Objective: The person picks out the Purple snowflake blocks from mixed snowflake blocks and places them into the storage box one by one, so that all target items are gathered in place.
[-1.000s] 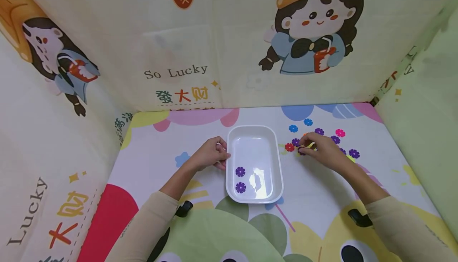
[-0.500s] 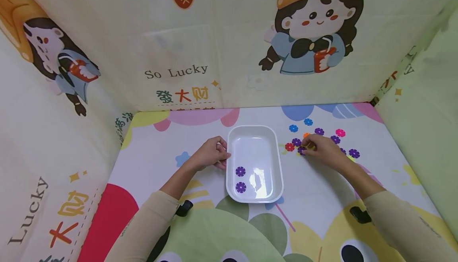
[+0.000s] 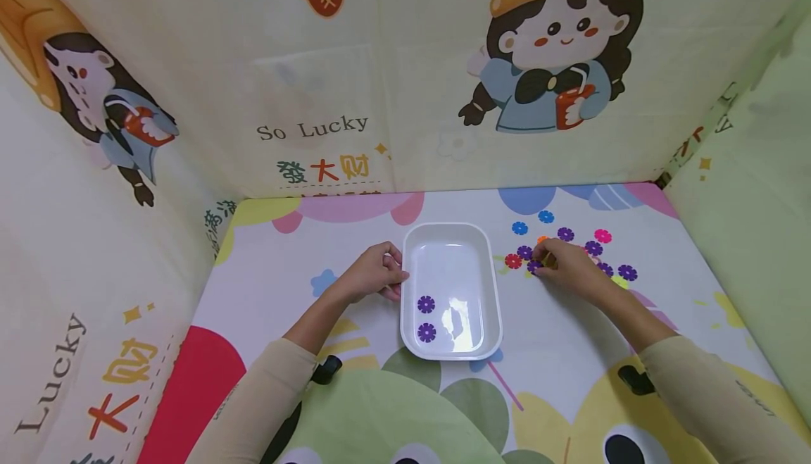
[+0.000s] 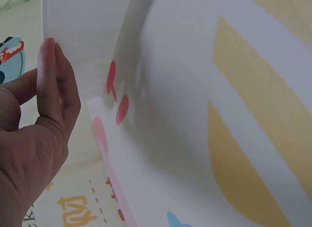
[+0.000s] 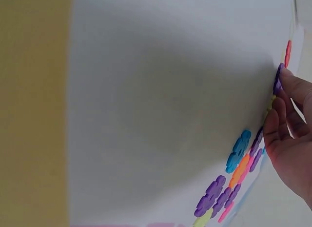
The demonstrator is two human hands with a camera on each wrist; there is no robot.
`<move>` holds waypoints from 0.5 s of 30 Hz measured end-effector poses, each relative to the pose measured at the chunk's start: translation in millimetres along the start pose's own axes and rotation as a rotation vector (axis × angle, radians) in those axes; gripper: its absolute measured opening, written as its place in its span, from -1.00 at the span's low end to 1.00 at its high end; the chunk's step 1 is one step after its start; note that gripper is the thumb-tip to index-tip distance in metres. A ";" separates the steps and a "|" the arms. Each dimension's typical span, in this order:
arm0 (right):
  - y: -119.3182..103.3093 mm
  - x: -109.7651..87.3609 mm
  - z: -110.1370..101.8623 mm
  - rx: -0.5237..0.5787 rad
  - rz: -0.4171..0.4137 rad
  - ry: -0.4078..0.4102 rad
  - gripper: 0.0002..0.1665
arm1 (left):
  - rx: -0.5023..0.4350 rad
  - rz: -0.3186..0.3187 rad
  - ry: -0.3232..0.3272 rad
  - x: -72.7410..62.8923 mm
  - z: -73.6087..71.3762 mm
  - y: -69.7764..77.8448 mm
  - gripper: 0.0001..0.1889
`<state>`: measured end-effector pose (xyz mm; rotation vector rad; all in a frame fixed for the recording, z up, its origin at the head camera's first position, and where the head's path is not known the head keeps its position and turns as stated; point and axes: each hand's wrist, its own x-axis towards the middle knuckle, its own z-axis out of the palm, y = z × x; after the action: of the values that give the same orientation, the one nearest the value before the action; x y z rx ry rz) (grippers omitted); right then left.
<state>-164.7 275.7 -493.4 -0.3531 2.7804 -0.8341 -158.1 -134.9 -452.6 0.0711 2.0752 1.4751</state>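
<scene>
I'm watching one purple flower piece [image 3: 532, 267] on the tabletop [image 3: 538, 330], just right of the tray [image 3: 445, 270]. My right hand's [image 3: 570, 267] thumb touches it, fingers bent; whether they pinch it I can't tell. Between it and the tray lies a red piece [image 3: 512, 261]. Two purple pieces [image 3: 426, 304] lie inside the tray, and my left hand [image 3: 376, 272] holds its left rim. I judge this step as picking up; the next move seems to call for a secure pinch, leaving the red piece undisturbed.
</scene>
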 end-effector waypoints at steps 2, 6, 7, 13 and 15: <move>-0.2 0.3 0.1 0.008 0.000 -0.008 -0.70 | 0.002 0.000 0.000 -0.2 0.0 0.1 -0.64; -1.4 0.8 0.0 0.013 0.003 -0.019 -0.70 | 0.007 -0.002 0.002 -0.4 0.2 0.6 -0.64; -2.2 0.7 -0.2 0.012 0.000 -0.022 -0.70 | 0.006 -0.001 0.002 -0.3 0.2 0.7 -0.64; -5.5 -0.2 -1.9 -0.016 -0.001 -0.025 -0.70 | 0.004 0.001 -0.001 0.1 0.3 0.1 -0.63; -6.2 -0.5 -2.3 -0.021 0.001 -0.022 -0.71 | 0.006 0.002 0.001 -0.1 0.3 0.0 -0.63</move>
<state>-163.8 272.0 -488.0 -0.3623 2.7707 -0.7960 -157.8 -134.6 -452.7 0.0754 2.0810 1.4699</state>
